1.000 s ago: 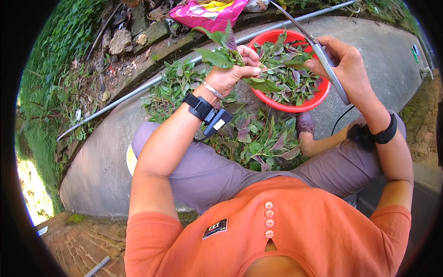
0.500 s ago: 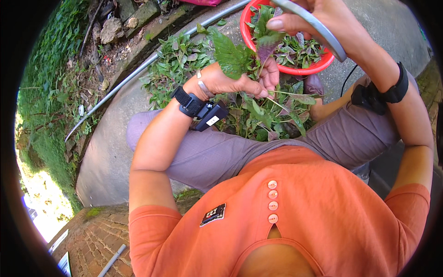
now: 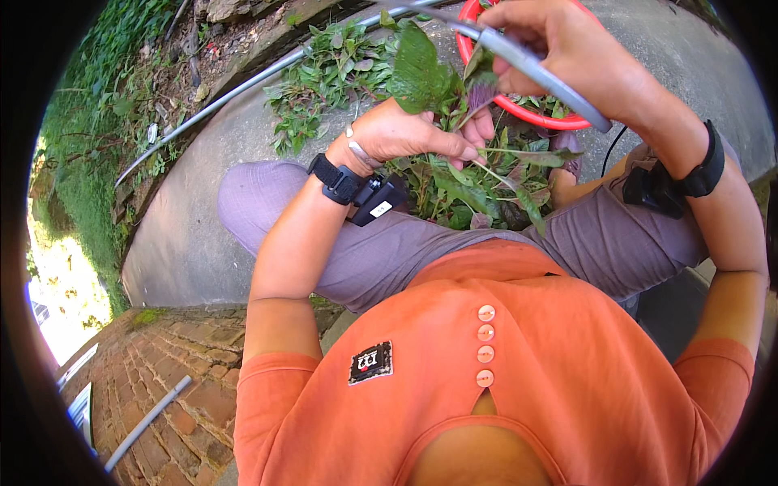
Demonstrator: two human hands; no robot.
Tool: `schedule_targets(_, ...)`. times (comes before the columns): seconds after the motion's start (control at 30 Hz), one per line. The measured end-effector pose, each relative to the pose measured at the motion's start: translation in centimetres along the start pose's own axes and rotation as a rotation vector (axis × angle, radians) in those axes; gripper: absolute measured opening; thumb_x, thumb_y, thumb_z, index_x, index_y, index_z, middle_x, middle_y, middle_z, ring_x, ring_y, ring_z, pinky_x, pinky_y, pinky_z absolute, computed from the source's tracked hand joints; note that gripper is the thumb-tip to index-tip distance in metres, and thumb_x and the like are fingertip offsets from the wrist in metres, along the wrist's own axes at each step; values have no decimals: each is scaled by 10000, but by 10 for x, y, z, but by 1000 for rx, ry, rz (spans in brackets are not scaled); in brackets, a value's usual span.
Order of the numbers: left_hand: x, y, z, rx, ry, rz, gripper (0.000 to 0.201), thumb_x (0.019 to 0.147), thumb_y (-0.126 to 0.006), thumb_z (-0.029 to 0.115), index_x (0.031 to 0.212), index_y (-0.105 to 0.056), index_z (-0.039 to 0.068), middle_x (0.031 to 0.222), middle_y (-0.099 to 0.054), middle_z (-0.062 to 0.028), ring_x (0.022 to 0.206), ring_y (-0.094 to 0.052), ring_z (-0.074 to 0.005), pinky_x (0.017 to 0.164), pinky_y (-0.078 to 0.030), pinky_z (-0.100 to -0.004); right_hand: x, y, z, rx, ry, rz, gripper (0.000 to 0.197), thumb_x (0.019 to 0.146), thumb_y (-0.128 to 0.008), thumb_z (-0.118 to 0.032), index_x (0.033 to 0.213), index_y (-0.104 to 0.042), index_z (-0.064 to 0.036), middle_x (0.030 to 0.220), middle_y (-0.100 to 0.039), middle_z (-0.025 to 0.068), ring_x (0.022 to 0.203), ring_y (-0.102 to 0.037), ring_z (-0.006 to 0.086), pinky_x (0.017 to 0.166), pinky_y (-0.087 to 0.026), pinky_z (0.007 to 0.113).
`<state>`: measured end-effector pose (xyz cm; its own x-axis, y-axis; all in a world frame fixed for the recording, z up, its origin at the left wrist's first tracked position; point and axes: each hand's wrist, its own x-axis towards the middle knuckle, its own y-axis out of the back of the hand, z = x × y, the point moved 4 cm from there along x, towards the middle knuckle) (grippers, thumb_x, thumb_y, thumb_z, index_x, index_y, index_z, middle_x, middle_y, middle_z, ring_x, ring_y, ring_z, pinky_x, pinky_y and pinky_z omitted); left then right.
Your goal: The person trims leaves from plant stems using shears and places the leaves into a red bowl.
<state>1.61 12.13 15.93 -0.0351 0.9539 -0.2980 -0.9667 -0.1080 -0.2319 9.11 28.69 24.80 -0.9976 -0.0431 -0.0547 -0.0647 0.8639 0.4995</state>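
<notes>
My left hand (image 3: 409, 134) pinches a leafy stalk (image 3: 421, 73), its broad green leaf pointing away from me and its thin stems crossing the fingertips. Purple-tinged leaves stand between my two hands. Over the red basin's near side, my right hand (image 3: 579, 53) is closed around a knife with a grey handle (image 3: 547, 77); the dark, thin blade runs to the upper left. Whether the right fingertips also touch the leaves is hard to make out. Below my hands, a heap of green and purple leafy stalks (image 3: 454, 202) lies between my legs.
Beyond my hands stands the red basin (image 3: 555, 121) with leaves in it. Another pile of greens (image 3: 324, 85) lies on the concrete, beside a long grey pipe (image 3: 223, 101). A dark cable (image 3: 613, 150) runs near my right leg. Brick paving (image 3: 170, 405) shows at the lower left.
My right hand has tipped, bringing the knife's blade into view at the upper left. My left hand still holds the stalk. The view has shifted slightly, and the basin sits farther right and higher.
</notes>
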Motion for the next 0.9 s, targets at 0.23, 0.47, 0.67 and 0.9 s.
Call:
schedule_targets(0.23,-22,1,-1,24,22,12,493,781,-804,75,1214,-589,-19,1003,-706,-132,899,-688,-188,680,-552,-268,0,3,-4,39,-114,55,286,759,-768,-62,1010,-659,20,821,-696,59,749,-620,100,664,-491,269)
schedule_targets(0.47,-23,7,-6,77,21,-81,461,824,-794,251,1151,-626,-27,978,-732,-113,676,-581,-87,560,-443,-206,3,-5,12,63,-125,-31,279,776,-781,-69,1003,-640,8,772,-628,-6,706,-565,52,631,-459,234)
schedule_targets(0.67,-21,9,-3,-37,-59,-69,496,939,-645,410,1205,-596,-5,997,-724,-141,674,-589,-83,531,-414,-189,5,-19,12,143,-131,-37,234,768,-630,33,1001,-626,12,675,-518,-59,624,-443,8,550,-356,205)
schedule_targets(0.9,-13,37,4,-254,-152,56,631,1050,-292,515,1343,-519,4,1174,-636,-234,853,-627,-245,643,-454,-262,4,13,-2,269,-169,82,238,744,-696,18,977,-667,-24,780,-649,-6,721,-587,64,666,-490,236)
